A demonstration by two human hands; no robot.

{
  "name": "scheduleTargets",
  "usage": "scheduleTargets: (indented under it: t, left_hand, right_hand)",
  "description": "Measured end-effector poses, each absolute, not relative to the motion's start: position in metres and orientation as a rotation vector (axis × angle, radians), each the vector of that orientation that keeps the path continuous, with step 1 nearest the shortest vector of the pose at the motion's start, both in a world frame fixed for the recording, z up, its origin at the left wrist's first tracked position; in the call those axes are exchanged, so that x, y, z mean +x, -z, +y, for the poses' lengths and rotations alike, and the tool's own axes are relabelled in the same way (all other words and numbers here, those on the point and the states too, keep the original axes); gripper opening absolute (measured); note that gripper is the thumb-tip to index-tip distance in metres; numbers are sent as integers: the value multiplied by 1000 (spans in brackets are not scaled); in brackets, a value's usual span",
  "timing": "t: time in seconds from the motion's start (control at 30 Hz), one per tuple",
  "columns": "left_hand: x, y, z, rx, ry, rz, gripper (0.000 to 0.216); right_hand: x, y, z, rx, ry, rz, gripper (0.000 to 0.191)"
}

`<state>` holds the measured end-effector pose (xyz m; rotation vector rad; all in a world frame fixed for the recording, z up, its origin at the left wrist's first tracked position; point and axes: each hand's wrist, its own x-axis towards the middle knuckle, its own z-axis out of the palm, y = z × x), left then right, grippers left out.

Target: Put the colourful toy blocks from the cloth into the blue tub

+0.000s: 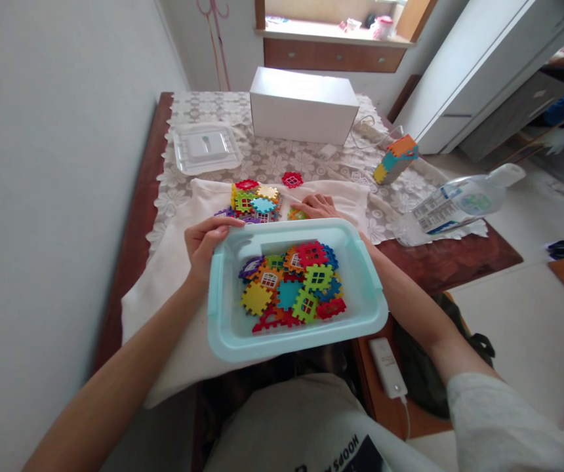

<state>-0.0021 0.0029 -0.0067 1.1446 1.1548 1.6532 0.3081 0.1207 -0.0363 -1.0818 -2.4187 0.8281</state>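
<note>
Gripped only by the left hand [210, 240], the tub [219, 308] could be tipped and blocks [292, 288] spilled; the grip of the right hand [319, 206] cannot be told.

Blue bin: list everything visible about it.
The bin is pale blue plastic, rectangular with rounded corners and a wide rim, no lid on. It sits at the near edge of the table, partly over the white cloth. Colourful toy tiles lie heaped inside. The left hand grips its far left corner; the right forearm runs along its right side.
</note>
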Motion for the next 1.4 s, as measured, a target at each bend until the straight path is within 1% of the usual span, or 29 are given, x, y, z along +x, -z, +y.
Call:
scheduleTargets:
  t: [0.07, 0.13, 0.17, 0.27, 0.3, 0.33, 0.4, 0.43, 0.57, 0.6, 0.7, 0.77, 0.83, 0.9, 0.97, 1.07, 1.1, 1.13, 1.2, 1.23, 1.33, 1.4]
  left_hand:
    - [-2, 6, 2, 1136, -1652, 1147, 19]
    - [-1, 6, 2, 1118, -1666, 1140, 19]
    - [-1, 5, 2, 1112, -1671, 1136, 19]
    - [0, 5, 2, 1106, -1675, 1132, 20]
    - [0, 5, 3, 1109, -1677, 1133, 21]
    - [-1, 6, 3, 1118, -1676, 1138, 23]
    - [-2, 7, 4, 1146, -1676, 1155, 26]
    - [-2, 7, 5, 1161, -1671, 1162, 27]
    - [-3, 8, 5, 1174, -1673, 1156, 23]
    - [-3, 8, 5, 1170, -1675, 1149, 21]
    - [-3, 9, 5, 1160, -1682, 1131, 21]
    - [-4, 10, 4, 1166, -1687, 1139, 21]
    - [-4, 10, 4, 1194, -1683, 1157, 22]
    - [-5, 11, 4, 1213, -1683, 1172, 23]
    - [-5, 11, 4, 1219, -1684, 1179, 23]
    - [-4, 10, 4, 1214, -1688, 1187, 23]
    - [-4, 10, 4, 1210, -1687, 1187, 23]
    - [-4, 10, 4, 1206, -1686, 1186, 23]
    - [-4, 11, 4, 1199, -1684, 1184, 23]
    - [-4, 12, 4, 1200, -1686, 1180, 24]
    - [-5, 14, 4, 1199, -1700, 1155, 25]
    - [-6, 15, 5, 1191, -1702, 1130, 24]
  right_hand:
    - [312, 53, 130, -1179, -690, -2435, 35]
    - [315, 64, 137, -1227, -619, -2479, 43]
    - [316, 66, 139, -1237, -623, -2489, 47]
    - [320, 66, 140, -1249, -660, -2438, 70]
    - [321, 66, 139, -1238, -661, -2421, 73]
    - [323, 65, 138, -1221, -657, -2417, 73]
    - [326, 65, 136, -1191, -654, -2439, 65]
    - [327, 66, 135, -1188, -659, -2433, 65]
    - [328, 71, 140, -1186, -765, -2199, 90]
    - [328, 71, 143, -1175, -810, -2114, 91]
    - [327, 65, 149, -1057, -1012, -1745, 85]
    - [328, 53, 144, -880, -1163, -1485, 89]
    - [332, 36, 133, -690, -1263, -1416, 92]
    - [339, 19, 120, -530, -1339, -1587, 89]
    - [350, 4, 113, -453, -1326, -1804, 87]
    - [370, -8, 116, -609, -1186, -1982, 87]
    - [377, -10, 119, -730, -1133, -2049, 80]
    - [384, -10, 122, -868, -1084, -2139, 69]
    - [393, -8, 125, -1124, -1016, -2352, 38]
    - [395, -6, 125, -1214, -1000, -2448, 29]
    - [391, 2, 123, -1313, -978, -2605, 27]
    - [385, 8, 122, -1345, -933, -2615, 21]
